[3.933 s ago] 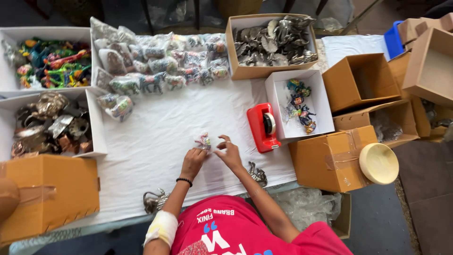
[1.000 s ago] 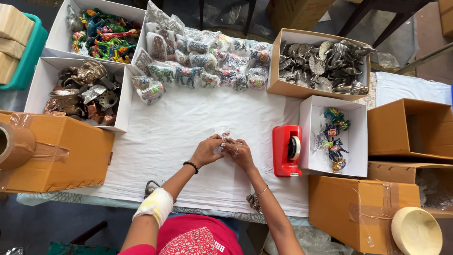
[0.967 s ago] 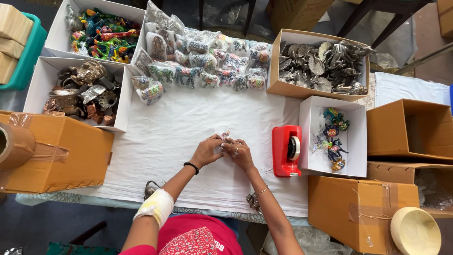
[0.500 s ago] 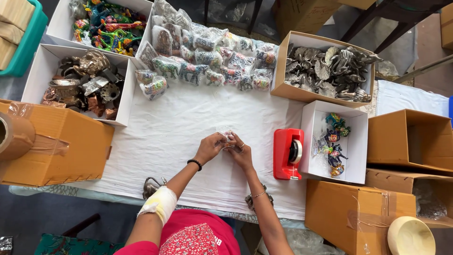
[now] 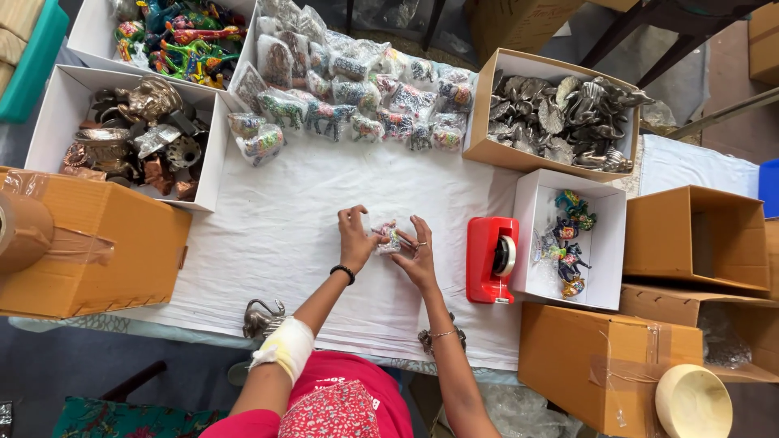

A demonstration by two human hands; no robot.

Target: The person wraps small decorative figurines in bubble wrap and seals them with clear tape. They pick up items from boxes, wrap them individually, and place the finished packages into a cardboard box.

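Both of my hands meet over the middle of the white-covered table (image 5: 284, 227). Between them is a small painted figurine in a clear plastic bag (image 5: 386, 238). My left hand (image 5: 355, 235) grips its left side, with the fingers curled over the top. On the right side, my right hand (image 5: 418, 247) pinches the bag. A red tape dispenser (image 5: 491, 258) stands just right of my right hand.
Bagged painted figurines (image 5: 349, 89) lie in rows at the back. White boxes hold colourful figurines (image 5: 174, 36), brass pieces (image 5: 130, 138) and a few painted animals (image 5: 572, 243). A cardboard box of grey metal figures (image 5: 560, 118) sits back right. Taped and open cartons flank the table.
The view has shifted slightly. My hands have turned the bagged figurine and spread a little, so the figurine now shows between them.
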